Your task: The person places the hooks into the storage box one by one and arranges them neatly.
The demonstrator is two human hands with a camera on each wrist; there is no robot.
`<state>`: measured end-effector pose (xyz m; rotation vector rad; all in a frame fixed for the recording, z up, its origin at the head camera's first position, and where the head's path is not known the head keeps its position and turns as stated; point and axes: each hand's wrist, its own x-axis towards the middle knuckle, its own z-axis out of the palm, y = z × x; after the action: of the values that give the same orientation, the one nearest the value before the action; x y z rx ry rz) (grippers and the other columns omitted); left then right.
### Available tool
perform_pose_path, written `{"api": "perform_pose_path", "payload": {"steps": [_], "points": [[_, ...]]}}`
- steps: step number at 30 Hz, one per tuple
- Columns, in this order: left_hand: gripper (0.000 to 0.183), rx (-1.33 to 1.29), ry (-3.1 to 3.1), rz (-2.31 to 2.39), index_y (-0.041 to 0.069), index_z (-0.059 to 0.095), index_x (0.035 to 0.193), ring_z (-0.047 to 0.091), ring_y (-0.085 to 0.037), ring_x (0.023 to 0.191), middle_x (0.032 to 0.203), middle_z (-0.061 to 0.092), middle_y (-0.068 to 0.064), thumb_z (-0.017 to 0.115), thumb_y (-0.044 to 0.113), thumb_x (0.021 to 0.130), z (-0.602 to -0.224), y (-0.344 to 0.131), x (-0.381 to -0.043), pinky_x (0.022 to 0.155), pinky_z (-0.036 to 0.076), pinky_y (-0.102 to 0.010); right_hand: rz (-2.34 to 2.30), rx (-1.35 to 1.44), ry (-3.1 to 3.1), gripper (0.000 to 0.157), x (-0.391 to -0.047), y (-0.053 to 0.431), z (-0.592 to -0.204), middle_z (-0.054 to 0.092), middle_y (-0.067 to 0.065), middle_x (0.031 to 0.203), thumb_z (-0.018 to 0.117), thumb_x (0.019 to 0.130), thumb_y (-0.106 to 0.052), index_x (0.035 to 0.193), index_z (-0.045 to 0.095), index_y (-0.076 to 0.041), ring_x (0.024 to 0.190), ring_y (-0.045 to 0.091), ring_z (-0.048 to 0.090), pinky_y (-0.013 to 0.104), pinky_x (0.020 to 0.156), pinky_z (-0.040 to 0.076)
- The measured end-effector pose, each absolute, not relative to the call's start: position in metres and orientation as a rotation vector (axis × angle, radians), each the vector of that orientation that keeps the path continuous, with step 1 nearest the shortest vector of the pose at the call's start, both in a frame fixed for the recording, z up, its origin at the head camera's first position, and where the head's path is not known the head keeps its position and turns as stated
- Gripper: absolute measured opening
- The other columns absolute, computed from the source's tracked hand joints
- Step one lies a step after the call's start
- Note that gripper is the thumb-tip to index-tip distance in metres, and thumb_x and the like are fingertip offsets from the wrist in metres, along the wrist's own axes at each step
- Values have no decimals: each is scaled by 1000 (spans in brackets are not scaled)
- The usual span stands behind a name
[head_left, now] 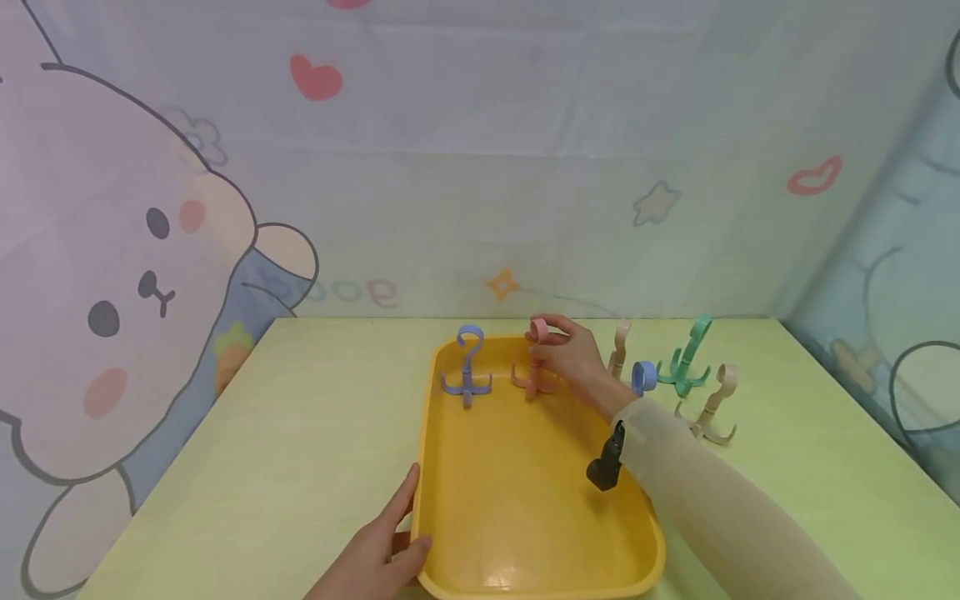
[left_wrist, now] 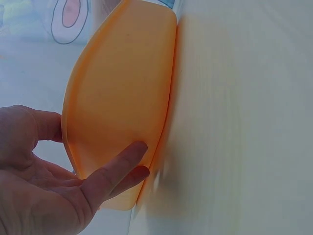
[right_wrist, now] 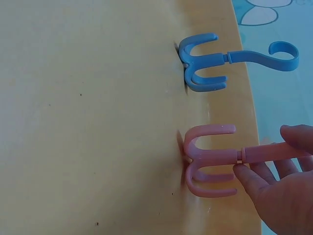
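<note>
Pink hook was gripped inside the yellow tray
The right hand was clamped on its stem, just right of the head frame's centre; the left hand gripped the tray's left edge, lower centre; a blue hook stood upright to the left, a green hook on the table at right

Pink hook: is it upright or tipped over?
The pink hook is upright: prongs low inside the tray, right hand holding its upper stem.
</note>
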<state>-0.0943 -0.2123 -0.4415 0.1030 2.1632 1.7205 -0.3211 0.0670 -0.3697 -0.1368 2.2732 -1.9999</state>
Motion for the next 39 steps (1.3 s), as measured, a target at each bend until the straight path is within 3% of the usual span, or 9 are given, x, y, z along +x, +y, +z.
{"api": "perform_pose_path", "payload": {"steps": [4,9,14,20,30,39], "points": [[91,113,2223,1678,15,-2,172,66,-41,128,168,16,-40,61,21,106,-419,-204,-86,87,65,-42,-1993,-143,2287,60,-319,68,-370,65,24,144,70,95,4,152,57,-11,127,36,67,44,107,57],[92,101,2237,1635,20,-3,172,68,-34,128,170,18,-35,62,27,107,-423,-206,-89,88,64,-37,-1938,-168,2314,65,-314,69,-367,63,24,147,71,95,5,155,53,-12,133,37,63,44,110,55],[94,83,2209,1657,22,-1,172,63,-42,132,172,20,-31,64,30,105,-432,-208,-93,89,64,-37,-1900,-185,2351,71,-307,71,-363,60,24,151,72,94,3,159,48,-12,137,38,59,48,115,51],[92,86,2242,1645,12,-2,171,62,-50,131,167,21,-39,62,22,106,-414,-201,-85,88,64,-44,-1942,-195,2324,80,-295,72,-351,52,21,159,71,91,4,163,39,-10,147,38,51,50,121,44],[89,81,2259,1651,10,0,171,61,-52,130,167,17,-42,61,16,106,-402,-195,-81,88,64,-46,-2002,-189,2302,85,-272,76,-328,46,18,164,75,86,-2,163,39,-10,150,37,47,49,123,42],[90,76,2229,1677,11,-2,171,61,-51,131,168,13,-42,60,15,106,-402,-194,-80,86,65,-46,-2026,-212,2329,69,-255,87,-320,49,21,161,71,97,-4,160,43,-6,148,41,49,52,122,42]]}}
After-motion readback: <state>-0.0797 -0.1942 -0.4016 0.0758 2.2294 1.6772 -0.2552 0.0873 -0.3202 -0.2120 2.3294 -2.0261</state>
